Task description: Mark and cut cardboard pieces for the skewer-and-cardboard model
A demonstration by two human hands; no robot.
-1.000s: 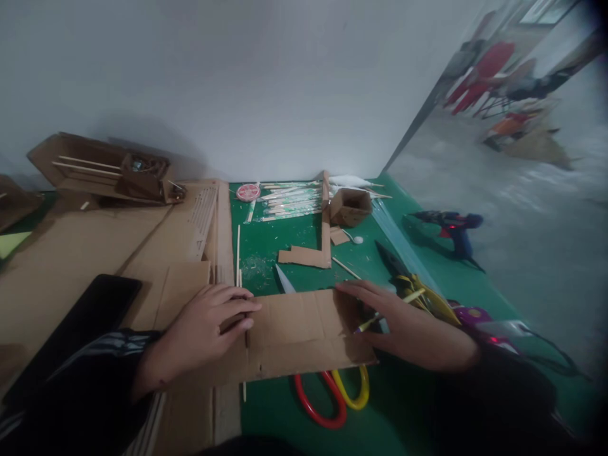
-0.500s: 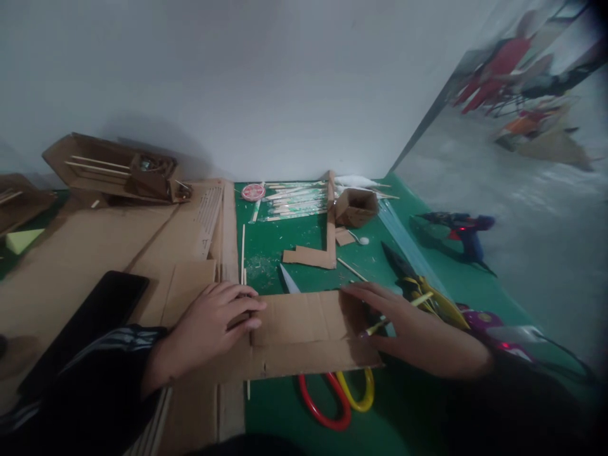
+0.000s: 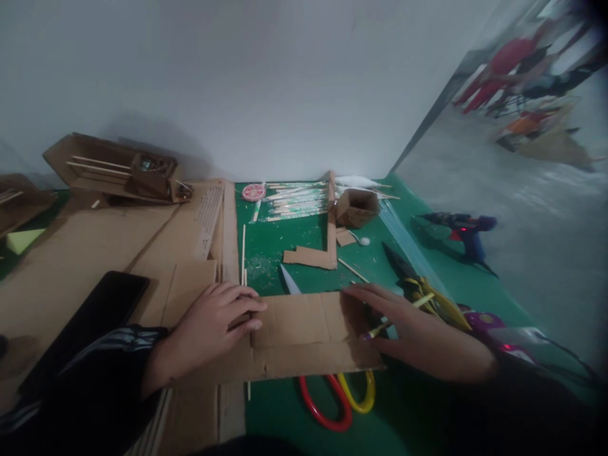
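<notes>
A folded cardboard piece lies between my hands, over a pair of scissors with red and yellow handles. My left hand grips its left end, fingers bent over the edge. At the other end, my right hand has the cardboard between thumb and fingers. A thin yellowish pen-like stick with a purple tip is also tucked in that right hand. The scissors' blade tip shows beyond the cardboard; their middle is hidden.
Yellow-handled pliers and a blue glue gun lie to the right. Wrapped sticks, an L-shaped cardboard strip and a small cardboard box sit farther back. A black phone rests on cardboard sheets at left.
</notes>
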